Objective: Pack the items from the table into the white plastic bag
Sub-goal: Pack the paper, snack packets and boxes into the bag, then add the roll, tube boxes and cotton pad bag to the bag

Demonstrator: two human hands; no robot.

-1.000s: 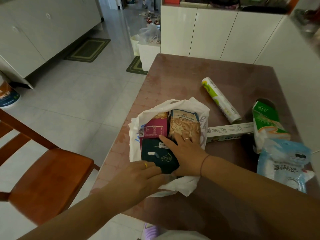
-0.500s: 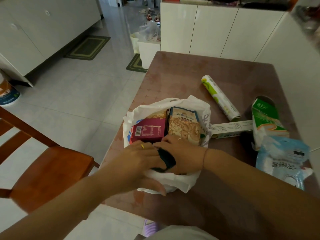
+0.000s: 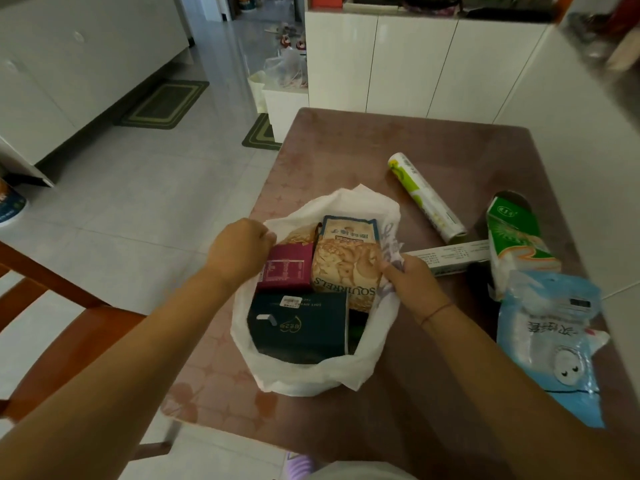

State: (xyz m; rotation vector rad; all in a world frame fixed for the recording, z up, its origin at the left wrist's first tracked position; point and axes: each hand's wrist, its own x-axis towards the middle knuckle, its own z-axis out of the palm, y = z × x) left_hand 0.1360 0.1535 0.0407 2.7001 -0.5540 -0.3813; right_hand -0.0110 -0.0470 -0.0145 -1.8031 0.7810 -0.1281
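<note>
White plastic bag (image 3: 313,377) is sitting at counter (image 3: 346,140) near-left edge, part-filled w/ boxes. Left hand (image 3: 239,249) and right hand (image 3: 410,280) are pinching opposite rims, fingers clamped on film. Film is likely thin, limp, slippery: grip bunched rim.

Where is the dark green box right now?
In the head view, the dark green box lies inside the white plastic bag, at its near end, just below the maroon box and the nut packet.

White bag (image 3: 304,379) holds a dark teal box (image 3: 298,327), magenta box (image 3: 289,270) and tan nut-print packet (image 3: 346,261); star-patterned brown surface (image 3: 398,140).
</note>
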